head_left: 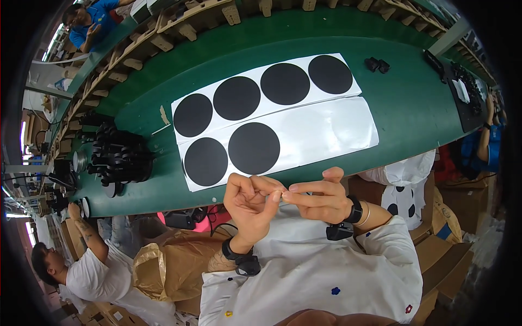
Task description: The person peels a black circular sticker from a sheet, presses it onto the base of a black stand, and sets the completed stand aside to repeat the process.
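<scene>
Beside the green table (pixel 413 111), left fingers (pixel 271 204) and right fingers (pixel 311 200) pinched narrow, anything between them indiscernible

The person wears a flower-dotted white shirt (pixel 296 274) and black wristbands (pixel 356 211)

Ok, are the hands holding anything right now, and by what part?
It cannot be told: the left hand and right hand meet at the fingertips, and anything pinched there is too small to make out.
</scene>
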Demonstrator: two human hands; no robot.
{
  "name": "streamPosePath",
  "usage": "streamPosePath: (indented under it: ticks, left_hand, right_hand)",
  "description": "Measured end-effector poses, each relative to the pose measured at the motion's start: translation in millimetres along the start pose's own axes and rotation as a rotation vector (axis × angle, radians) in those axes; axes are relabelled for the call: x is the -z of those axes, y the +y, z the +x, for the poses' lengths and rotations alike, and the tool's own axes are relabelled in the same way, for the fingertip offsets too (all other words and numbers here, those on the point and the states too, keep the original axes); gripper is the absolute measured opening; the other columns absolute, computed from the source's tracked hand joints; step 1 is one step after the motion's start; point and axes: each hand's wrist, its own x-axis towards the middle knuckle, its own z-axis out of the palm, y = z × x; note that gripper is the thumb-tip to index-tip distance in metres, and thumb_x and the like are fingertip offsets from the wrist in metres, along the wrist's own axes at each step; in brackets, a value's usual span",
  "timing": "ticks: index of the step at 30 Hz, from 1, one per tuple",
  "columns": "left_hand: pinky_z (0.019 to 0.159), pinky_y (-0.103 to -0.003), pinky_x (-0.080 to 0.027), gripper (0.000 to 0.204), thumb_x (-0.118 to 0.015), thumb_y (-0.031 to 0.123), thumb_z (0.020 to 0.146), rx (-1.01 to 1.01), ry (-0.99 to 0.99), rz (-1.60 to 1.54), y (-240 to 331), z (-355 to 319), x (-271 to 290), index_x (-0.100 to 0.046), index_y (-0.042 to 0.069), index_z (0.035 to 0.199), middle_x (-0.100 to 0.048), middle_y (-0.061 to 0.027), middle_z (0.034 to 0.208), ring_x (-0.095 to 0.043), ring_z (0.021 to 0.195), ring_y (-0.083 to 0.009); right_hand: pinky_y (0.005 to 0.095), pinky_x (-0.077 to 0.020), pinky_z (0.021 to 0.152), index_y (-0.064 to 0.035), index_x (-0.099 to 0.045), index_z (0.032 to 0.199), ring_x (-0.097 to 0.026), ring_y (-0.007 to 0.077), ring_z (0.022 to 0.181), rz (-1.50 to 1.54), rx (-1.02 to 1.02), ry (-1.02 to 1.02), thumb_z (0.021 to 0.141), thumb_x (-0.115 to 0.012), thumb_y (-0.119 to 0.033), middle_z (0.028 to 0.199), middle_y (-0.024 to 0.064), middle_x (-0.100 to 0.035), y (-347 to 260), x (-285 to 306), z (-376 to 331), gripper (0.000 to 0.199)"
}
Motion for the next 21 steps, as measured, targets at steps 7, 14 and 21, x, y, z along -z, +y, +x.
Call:
streamPosePath:
  ticks: [7, 14, 21]
  left_hand:
    - [0.063, -0.029, -0.044, 0.024, -0.057, -0.006, 0.079, 0.075, 0.079, -0.037, 9.2, 4.3, -8.9, -0.037, 0.005, 0.086, -0.054, -0.0097, 0.075, -0.053, 0.068, -0.0186]
    - [0.057, -0.023, -0.036, 0.007, -0.052, -0.004, 0.081, 0.006, 0.150, 0.553, 41.1, -28.3, 57.0, -0.054, -0.002, 0.087, -0.046, -0.0033, 0.072, -0.044, 0.064, -0.0100]
    - [0.055, -0.019, -0.035, 0.019, -0.063, -0.001, 0.078, 0.371, 0.251, 0.926, 82.6, -37.1, 49.7, -0.060, -0.002, 0.097, -0.050, -0.0007, 0.067, -0.045, 0.060, -0.0049]
  right_hand:
    - [0.0308, -0.0375, 0.085, -0.0125, -0.050, 0.071, -0.064, 0.0173, 0.094, -0.053, -0.026, -0.023, 0.076, -0.066, -0.002, 0.099, 0.0057, -0.069, 0.4, 16.8, 11.6, 0.019]
    - [0.0329, -0.0465, 0.072, -0.0084, -0.061, 0.088, -0.063, 0.0199, 0.083, -0.291, -0.404, -0.033, 0.066, -0.072, 0.005, 0.090, 0.0039, -0.065, 29.8, 74.1, 49.5, 0.028]
    - [0.0329, -0.0485, 0.073, -0.0019, -0.061, 0.094, -0.058, 0.0268, 0.087, -0.290, -0.338, -0.335, 0.070, -0.063, 0.006, 0.095, 0.0103, -0.061, 140.5, 104.9, 84.0, 0.026]
